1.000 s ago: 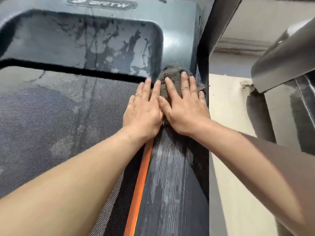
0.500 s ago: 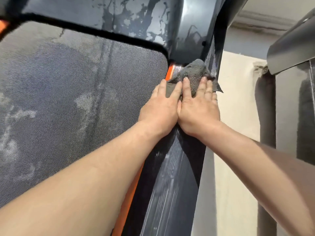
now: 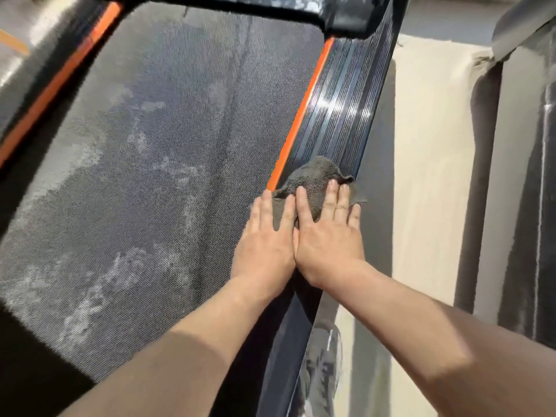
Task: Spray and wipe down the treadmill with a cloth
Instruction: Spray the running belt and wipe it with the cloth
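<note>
Pressing cloth flat on ribbed rail right of belt, with left hand and right hand touching side by side, fingers straight, curled round nothing.

The treadmill belt, filling the left and centre of the frame, was dark grey and matt, with a fine, woven-looking grain mottled by pale, chalky blotches. Along its right edge ran a smooth orange strip with a slight sheen. Just right of that, the side rail looked like black plastic, ribbed lengthwise and glossy, catching bright white highlights. On the rail, right of centre, lay a grey cloth, soft, nubby like terry towelling, and matt. At top centre, the treadmill's front cover was dark, smooth and shiny. The floor at right was pale beige and dull.
</note>
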Motion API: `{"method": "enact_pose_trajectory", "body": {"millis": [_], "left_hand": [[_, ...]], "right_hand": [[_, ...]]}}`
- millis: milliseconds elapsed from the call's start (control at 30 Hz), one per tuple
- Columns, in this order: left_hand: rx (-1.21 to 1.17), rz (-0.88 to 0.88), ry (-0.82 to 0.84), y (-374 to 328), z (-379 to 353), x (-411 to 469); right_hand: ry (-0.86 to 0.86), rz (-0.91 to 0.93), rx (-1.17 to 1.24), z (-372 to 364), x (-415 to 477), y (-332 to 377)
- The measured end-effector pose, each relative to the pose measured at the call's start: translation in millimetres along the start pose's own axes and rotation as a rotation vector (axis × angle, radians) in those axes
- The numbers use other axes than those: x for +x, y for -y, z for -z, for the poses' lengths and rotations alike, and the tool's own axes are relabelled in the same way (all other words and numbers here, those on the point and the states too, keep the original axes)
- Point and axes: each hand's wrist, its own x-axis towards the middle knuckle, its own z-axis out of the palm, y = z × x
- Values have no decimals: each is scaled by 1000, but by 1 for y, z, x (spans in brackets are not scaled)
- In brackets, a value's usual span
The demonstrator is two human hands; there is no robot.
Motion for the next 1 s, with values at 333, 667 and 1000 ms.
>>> {"method": "enact_pose_trajectory", "body": {"millis": [333, 667, 1000], "left_hand": [[44, 14, 100, 11, -33, -153], [151, -95, 129, 55, -65, -306], [91, -104, 115, 96, -104, -427]], "right_hand": [[108, 17, 31, -56, -136, 47], [171, -84, 141, -116, -273, 126], [205, -101, 124, -165, -380, 191]]}}
